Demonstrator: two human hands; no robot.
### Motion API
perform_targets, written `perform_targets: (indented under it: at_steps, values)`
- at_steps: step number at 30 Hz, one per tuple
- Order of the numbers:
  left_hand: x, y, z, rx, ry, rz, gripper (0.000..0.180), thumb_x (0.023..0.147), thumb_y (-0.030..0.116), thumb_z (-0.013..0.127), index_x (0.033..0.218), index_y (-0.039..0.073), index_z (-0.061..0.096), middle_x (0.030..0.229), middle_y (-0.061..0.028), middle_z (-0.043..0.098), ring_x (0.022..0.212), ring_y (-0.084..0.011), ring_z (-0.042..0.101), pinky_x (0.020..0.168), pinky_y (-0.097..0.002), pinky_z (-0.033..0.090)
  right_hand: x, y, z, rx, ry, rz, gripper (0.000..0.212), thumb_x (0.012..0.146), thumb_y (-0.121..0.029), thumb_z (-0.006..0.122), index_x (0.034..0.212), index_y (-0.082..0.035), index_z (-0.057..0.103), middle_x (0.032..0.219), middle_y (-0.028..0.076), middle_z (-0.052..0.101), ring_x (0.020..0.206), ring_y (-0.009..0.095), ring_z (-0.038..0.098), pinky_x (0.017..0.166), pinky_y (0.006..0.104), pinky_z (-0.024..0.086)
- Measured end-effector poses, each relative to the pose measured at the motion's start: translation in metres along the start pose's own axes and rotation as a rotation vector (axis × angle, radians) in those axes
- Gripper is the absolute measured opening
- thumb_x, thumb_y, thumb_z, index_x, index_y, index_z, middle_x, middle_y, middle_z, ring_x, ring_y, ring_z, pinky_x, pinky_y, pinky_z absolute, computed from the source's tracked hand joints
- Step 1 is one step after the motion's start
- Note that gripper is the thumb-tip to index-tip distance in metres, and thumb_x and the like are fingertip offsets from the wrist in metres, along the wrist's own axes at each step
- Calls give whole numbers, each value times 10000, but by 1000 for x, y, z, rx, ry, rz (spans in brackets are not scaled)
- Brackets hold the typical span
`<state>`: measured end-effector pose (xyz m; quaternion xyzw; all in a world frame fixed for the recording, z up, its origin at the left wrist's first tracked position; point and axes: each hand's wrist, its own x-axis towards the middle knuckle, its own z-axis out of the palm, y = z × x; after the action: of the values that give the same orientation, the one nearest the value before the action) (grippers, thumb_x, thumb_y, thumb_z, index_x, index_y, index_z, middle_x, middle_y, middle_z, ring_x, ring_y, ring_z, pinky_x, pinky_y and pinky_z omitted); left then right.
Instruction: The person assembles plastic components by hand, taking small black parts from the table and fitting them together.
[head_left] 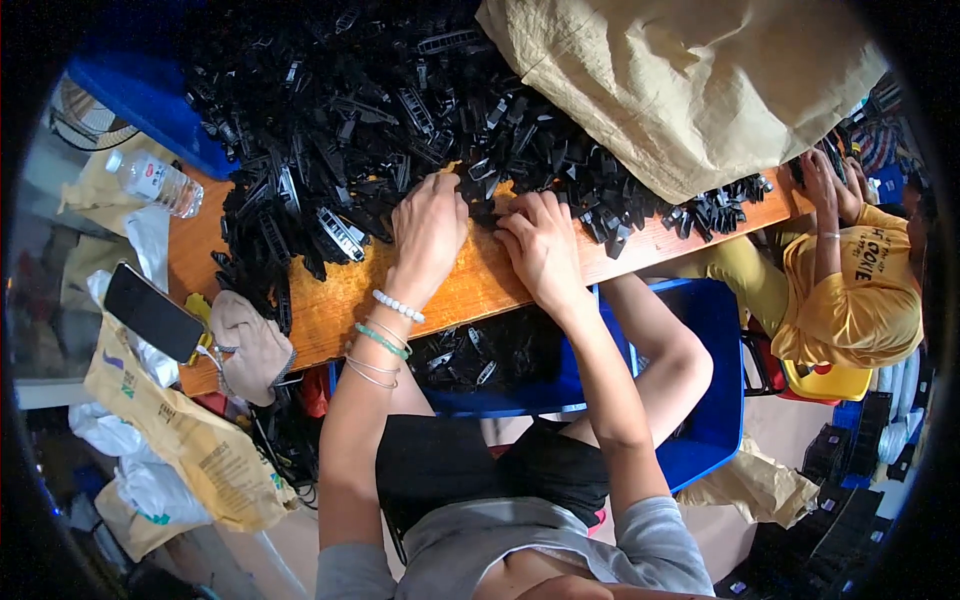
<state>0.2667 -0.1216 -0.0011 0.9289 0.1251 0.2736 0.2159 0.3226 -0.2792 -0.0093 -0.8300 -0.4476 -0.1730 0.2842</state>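
Note:
Both of my hands are at the near edge of a big heap of black plastic parts [330, 140] on an orange-brown wooden table [350, 300]. My left hand [432, 222] has its fingers curled down against the heap, with the tips hidden behind the knuckles. Just right of it, my right hand [540, 245] is closed, thumb and fingers drawn together by some small black pieces. What either hand grips, if anything, is hidden. A larger ribbed black part [340, 236] with shiny slots lies left of my left hand.
A tan woven sack [690, 90] covers the heap's right side. Below the table edge sits a blue bin [700, 430] and another holding black parts [470, 355]. A phone [153, 312], cloth [250, 345] and water bottle [157, 183] lie left. A co-worker in yellow [850, 290] works at right.

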Motion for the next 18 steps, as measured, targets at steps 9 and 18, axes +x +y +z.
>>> perform_targets:
  at_steps: [9, 18]
  values:
    - [-48, 22, -45, -130, 146, -6, 79, 823, 8, 624, 901, 19, 617, 834, -140, 602, 721, -347, 623, 613, -420, 504, -35, -34, -16, 757, 25, 515, 267, 820, 2, 671, 1082, 6, 622, 925, 140, 603, 793, 261, 657, 720, 334, 534]
    - [-112, 17, -55, -239, -6, -124, 210, 828, -55, 606, 1025, 1, 653, 945, -173, 627, 851, -352, 621, 742, -430, 509, -60, -51, -22, 90, -76, 292, 306, 753, -66, 737, 1042, -17, 647, 1024, 139, 602, 954, 329, 549, 785, 387, 435]
